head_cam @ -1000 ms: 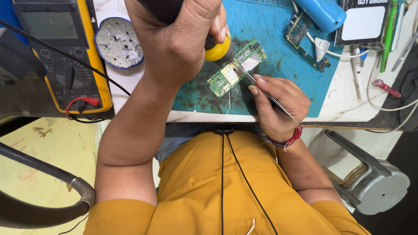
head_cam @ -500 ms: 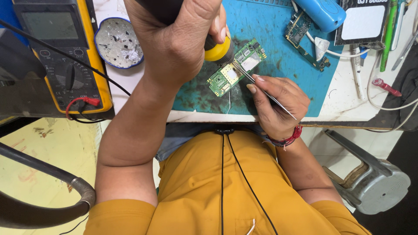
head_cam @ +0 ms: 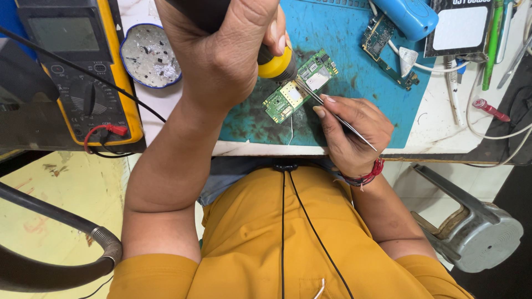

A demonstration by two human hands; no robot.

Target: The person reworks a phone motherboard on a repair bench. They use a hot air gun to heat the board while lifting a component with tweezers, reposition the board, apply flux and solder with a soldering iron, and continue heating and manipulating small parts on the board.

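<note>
Left hand (head_cam: pixel 221 52) is fisted around a yellow-tipped iron (head_cam: pixel 275 63); right hand (head_cam: pixel 352 130) pinches tweezers (head_cam: pixel 332 113). The green circuit board (head_cam: pixel 299 86) lies on the blue mat (head_cam: pixel 354 77) near the surface's front edge. Board looks light, stiff, fragile; best gripped by its edges.

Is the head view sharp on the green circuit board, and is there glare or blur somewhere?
Head view: even light; the green circuit board is sharp; the left hand, nearest the lens, looks oversized; soft sheen on the meter screen; no motion blur.

The white workbench (head_cam: pixel 438 133) carries a blue mat (head_cam: pixel 343 55), a yellow multimeter (head_cam: pixel 77 66) and a round tin (head_cam: pixel 151 55).
</note>
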